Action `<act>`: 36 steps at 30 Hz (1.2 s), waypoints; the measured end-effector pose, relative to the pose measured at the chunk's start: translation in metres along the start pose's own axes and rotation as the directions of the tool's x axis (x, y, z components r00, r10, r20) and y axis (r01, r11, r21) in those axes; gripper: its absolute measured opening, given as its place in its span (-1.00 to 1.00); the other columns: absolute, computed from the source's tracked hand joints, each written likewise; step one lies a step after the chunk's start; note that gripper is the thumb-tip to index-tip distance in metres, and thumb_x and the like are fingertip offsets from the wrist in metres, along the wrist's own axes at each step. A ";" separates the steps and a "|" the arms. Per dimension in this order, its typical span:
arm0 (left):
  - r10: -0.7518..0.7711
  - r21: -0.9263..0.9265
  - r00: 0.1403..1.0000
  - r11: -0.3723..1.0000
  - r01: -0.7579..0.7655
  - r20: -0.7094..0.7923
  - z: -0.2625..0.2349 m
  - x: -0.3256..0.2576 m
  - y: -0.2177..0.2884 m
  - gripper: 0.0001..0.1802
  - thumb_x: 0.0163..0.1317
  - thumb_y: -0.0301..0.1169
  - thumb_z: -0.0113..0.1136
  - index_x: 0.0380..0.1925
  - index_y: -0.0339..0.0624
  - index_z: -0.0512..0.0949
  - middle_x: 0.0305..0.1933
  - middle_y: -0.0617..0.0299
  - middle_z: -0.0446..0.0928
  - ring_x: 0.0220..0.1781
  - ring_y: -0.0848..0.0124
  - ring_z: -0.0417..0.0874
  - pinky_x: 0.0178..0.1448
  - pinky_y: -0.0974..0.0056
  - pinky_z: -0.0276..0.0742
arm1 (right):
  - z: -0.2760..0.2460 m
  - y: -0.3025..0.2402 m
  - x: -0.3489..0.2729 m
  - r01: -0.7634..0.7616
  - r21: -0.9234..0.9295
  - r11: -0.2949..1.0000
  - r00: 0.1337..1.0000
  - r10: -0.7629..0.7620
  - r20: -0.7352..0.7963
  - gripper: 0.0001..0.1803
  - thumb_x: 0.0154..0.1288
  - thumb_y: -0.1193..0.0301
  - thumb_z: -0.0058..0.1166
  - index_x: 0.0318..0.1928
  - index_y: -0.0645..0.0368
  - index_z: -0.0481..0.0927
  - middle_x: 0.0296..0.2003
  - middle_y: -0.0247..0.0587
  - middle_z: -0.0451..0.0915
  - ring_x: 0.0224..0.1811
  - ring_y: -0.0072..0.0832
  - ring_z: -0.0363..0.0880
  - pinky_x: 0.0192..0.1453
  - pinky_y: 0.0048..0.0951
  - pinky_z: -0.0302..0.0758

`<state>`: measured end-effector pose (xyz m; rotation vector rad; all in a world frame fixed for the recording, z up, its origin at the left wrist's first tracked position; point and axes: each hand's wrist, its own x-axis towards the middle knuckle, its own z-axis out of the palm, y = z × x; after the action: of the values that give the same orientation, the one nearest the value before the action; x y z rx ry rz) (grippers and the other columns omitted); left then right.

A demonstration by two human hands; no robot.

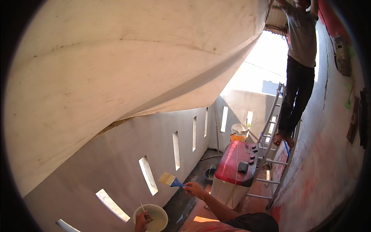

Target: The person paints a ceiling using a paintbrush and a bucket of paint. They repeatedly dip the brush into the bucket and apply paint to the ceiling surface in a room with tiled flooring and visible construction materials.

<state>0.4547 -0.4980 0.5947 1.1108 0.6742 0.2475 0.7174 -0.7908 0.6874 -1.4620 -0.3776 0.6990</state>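
Note:
My right hand (193, 189) is closed around the blue handle of a wide paintbrush (169, 179). Its pale bristles point left, toward the slotted wall, and stand apart from it. Lower left, my left hand (142, 220) is closed on a thin pale rod, which looks like the handle of the white bucket (165, 221). Pale liquid, like paint, fills part of that bucket. The brush is up and to the right of the bucket, outside it.
A grey wall (123, 154) with narrow slots runs along the left under a big sagging cloth sheet (116, 65). Ahead stand a red-lidded washing machine (228, 166), a dark bucket (209, 173) and an orange-and-white bucket (239, 129). Another person (299, 77) stands on a ladder (266, 162) at right.

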 end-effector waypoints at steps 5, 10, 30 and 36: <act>0.034 -0.052 0.998 0.998 -0.037 -0.045 0.034 -0.019 0.005 -0.79 0.32 -0.30 0.23 -0.28 -0.23 0.53 -0.38 0.19 0.50 -0.36 0.30 0.62 -0.22 0.09 0.75 | -0.015 -0.013 0.003 0.016 -0.195 0.981 0.993 0.007 0.115 -0.71 0.38 0.31 0.25 -0.04 0.25 0.63 -0.44 -0.35 0.62 -0.58 -0.67 0.43 -0.54 -0.56 0.34; 0.059 -0.076 0.992 0.995 -0.068 -0.115 0.054 -0.033 0.014 -0.80 0.33 -0.32 0.23 -0.26 -0.24 0.54 -0.38 0.20 0.52 -0.35 0.33 0.64 -0.22 0.13 0.76 | -0.019 -0.024 0.012 0.086 -0.380 0.921 0.977 -0.003 0.214 -0.64 0.34 0.28 0.29 -0.01 0.30 0.67 -0.42 -0.32 0.62 -0.58 -0.60 0.49 -0.49 -0.50 0.46; 0.100 -0.034 0.980 0.994 -0.108 -0.173 0.005 -0.075 0.037 -0.77 0.45 -0.47 0.06 0.02 -0.34 0.55 -0.25 0.16 0.54 -0.23 0.37 0.66 -0.06 0.18 0.77 | 0.064 -0.054 0.028 0.252 -0.312 0.916 0.946 -0.165 0.280 -0.75 0.12 0.49 0.43 -0.20 0.36 0.75 -0.52 -0.30 0.65 -0.60 -0.65 0.53 -0.51 -0.58 0.43; 0.100 0.006 0.980 0.995 -0.101 -0.171 -0.013 -0.085 0.054 -0.75 0.45 -0.50 0.05 0.05 -0.36 0.54 -0.21 0.17 0.54 -0.19 0.41 0.64 -0.06 0.21 0.76 | 0.089 -0.058 0.013 0.288 -0.213 0.934 0.949 -0.248 0.194 -0.79 0.11 0.55 0.41 -0.21 0.35 0.75 -0.50 -0.29 0.65 -0.56 -0.65 0.57 -0.42 -0.59 0.47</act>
<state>0.3883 -0.5075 0.6714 1.1312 0.7709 0.4343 0.6826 -0.7123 0.7514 -1.5435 -0.7988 0.5669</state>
